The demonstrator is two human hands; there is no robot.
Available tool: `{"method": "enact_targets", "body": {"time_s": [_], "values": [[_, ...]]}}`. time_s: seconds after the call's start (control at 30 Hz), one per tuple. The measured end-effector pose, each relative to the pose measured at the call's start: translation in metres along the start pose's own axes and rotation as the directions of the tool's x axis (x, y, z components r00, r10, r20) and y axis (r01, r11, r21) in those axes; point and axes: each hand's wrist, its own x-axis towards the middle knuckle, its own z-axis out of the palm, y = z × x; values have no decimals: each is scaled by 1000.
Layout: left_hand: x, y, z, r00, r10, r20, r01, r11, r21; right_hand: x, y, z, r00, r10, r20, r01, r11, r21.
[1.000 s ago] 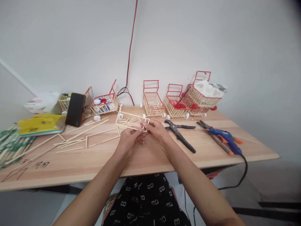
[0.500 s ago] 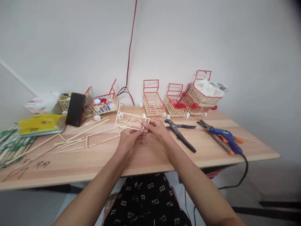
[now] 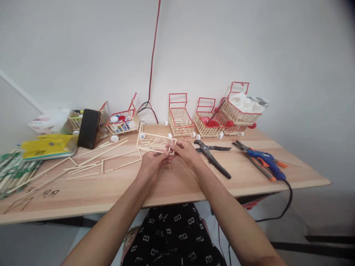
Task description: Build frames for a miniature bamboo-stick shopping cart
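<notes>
My left hand (image 3: pixel 152 163) and my right hand (image 3: pixel 185 151) meet over the middle of the wooden table (image 3: pixel 177 184). Both pinch a small frame of thin wooden sticks (image 3: pixel 172 146), held just above the tabletop. One stick of that piece hangs down between my hands. Just beyond my fingers lies a larger stick frame (image 3: pixel 152 142) with loose short sticks inside it.
Black cutters (image 3: pixel 212 159) lie right of my hands, with pliers and a blue glue gun (image 3: pixel 263 162) farther right. Several stick carts with red handles (image 3: pixel 179 118) line the wall. Long sticks (image 3: pixel 94 159), a dark phone (image 3: pixel 88 128) and a yellow packet (image 3: pixel 47 146) sit at left.
Both hands stay pinched on the small stick frame. The view has shifted very slightly; nothing else has moved.
</notes>
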Motion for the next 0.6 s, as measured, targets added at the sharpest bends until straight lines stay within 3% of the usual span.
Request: {"method": "enact_targets", "body": {"time_s": [0.43, 0.6], "values": [[-1, -1, 1, 1000, -12, 1, 12, 1000, 5, 3, 5, -1, 998, -44, -52, 40, 996, -76], [0, 1, 0, 1000, -19, -2, 19, 1000, -6, 3, 4, -2, 999, -40, -15, 39, 997, -73]]}}
